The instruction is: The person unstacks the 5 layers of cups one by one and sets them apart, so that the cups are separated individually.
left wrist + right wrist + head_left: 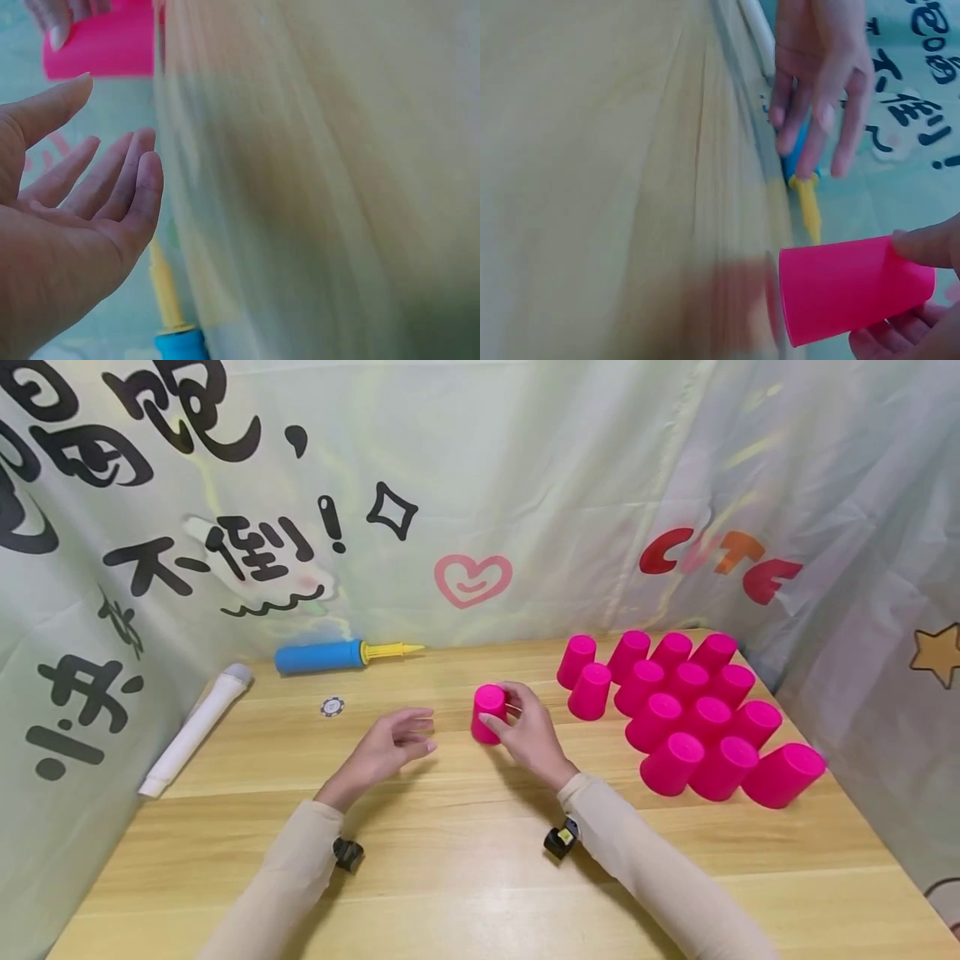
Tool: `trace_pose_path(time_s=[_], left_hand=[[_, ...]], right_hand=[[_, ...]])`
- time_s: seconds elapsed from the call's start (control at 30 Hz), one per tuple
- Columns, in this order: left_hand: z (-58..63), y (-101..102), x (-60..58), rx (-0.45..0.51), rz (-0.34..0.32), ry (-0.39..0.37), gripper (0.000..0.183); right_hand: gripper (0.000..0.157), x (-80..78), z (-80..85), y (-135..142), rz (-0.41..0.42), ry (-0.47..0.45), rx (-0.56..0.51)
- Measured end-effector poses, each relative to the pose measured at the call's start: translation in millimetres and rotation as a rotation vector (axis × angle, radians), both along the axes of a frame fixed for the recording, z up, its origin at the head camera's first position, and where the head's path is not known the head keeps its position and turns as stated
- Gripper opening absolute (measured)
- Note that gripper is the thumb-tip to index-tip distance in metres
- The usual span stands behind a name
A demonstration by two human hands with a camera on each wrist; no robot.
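Note:
Near the middle of the table a pink cup (pixel 488 717) stands upside down. My right hand (pixel 534 733) grips it from the right, with the thumb on the near side and the fingers behind. In the right wrist view the same cup (pixel 851 291) lies between thumb and fingers, its rim at or just above the wood; I cannot tell which. To the left of the cup, my left hand (pixel 390 745) hovers over the table with relaxed fingers and nothing in them. The left wrist view shows that hand (pixel 82 195) palm up to the camera, apart from the cup (pixel 105 45).
Several upside-down pink cups (pixel 688 681) crowd the table's right side. A blue and yellow hand pump (pixel 318 657) lies at the back left, near a poker chip (pixel 332 706). A white tube-shaped thing with a grey end (pixel 197 731) lies along the left edge. Printed curtains (pixel 570 485) hang behind.

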State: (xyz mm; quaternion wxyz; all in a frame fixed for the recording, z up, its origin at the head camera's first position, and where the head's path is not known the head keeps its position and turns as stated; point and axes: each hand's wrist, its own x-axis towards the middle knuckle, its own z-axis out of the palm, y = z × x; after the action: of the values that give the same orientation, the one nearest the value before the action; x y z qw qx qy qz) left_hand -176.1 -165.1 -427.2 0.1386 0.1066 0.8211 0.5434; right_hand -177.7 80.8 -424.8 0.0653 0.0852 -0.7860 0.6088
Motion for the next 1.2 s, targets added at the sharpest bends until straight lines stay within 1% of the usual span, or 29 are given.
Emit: trace_pose_path(time_s=[0.13,0.2,0.33,0.5,0.63,0.77,0.93,1.1,1.2], left_hand=[[4.3,-9.9,15.6,-0.04,-0.006,0.056,0.057],[5.7,-13.8,22.1,-0.056,-0.009,0.089,0.057],[7.6,-19.4,34.7,-0.101,-0.014,0.161,0.06],[10.6,-24.5,51.2,-0.18,-0.017,0.245,0.063],[14.1,-28.8,63.5,-0.25,-0.002,0.298,0.066],[17.2,-33.8,74.2,-0.327,0.035,0.36,0.07],[19.6,-37.8,83.9,-0.397,0.063,0.41,0.072],[21.6,-37.7,90.6,-0.442,0.089,0.433,0.072],[23.3,-37.7,93.4,-0.466,0.103,0.443,0.072]], right_hand=[[0.053,14.5,1.2,22.1,-0.04,-0.022,-0.04],[0.054,21.1,1.5,32.8,-0.062,-0.035,-0.035],[0.056,31.9,1.6,52.4,-0.107,-0.061,0.002],[0.055,42.8,3.5,74.4,-0.162,-0.07,0.054],[0.056,50.5,5.1,89.2,-0.209,-0.08,0.094],[0.057,53.6,5.8,98.8,-0.249,-0.078,0.116],[0.057,51.3,2.6,104.1,-0.279,-0.072,0.109],[0.057,49.2,0.0,108.0,-0.292,-0.078,0.118],[0.061,50.0,-0.4,109.9,-0.302,-0.062,0.155]])
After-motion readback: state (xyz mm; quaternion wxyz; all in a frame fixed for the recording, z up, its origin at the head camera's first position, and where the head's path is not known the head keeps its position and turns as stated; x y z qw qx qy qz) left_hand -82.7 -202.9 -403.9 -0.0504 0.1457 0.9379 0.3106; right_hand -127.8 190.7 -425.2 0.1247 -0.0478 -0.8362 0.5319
